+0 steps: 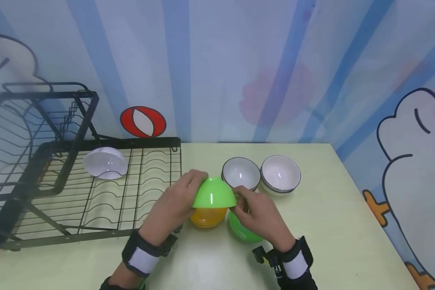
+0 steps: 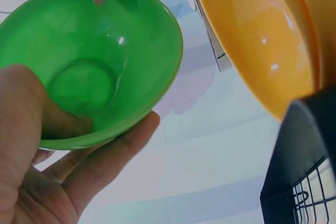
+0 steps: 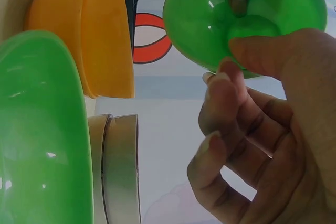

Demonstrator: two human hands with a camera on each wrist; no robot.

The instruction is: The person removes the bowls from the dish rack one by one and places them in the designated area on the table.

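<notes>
Between my two hands a light green bowl (image 1: 214,194) is held in the air, turned with its mouth downward. My left hand (image 1: 175,201) grips its left side, thumb inside and fingers against the outer wall, as the left wrist view shows. At the opposite rim my right hand (image 1: 261,213) pinches the edge between thumb and fingers. Below the held bowl sit nested orange bowls (image 1: 207,219), partly covered by it. Another green bowl (image 1: 243,230) stands on the table under my right hand, which hides part of it.
A black wire dish rack (image 1: 127,233) fills the left of the table (image 1: 348,241), with a white bowl (image 1: 106,161) tilted in it. Behind my hands stand two groups of white bowls, the left (image 1: 242,172) touching the right (image 1: 280,173). A patterned curtain (image 1: 217,68) hangs at the back.
</notes>
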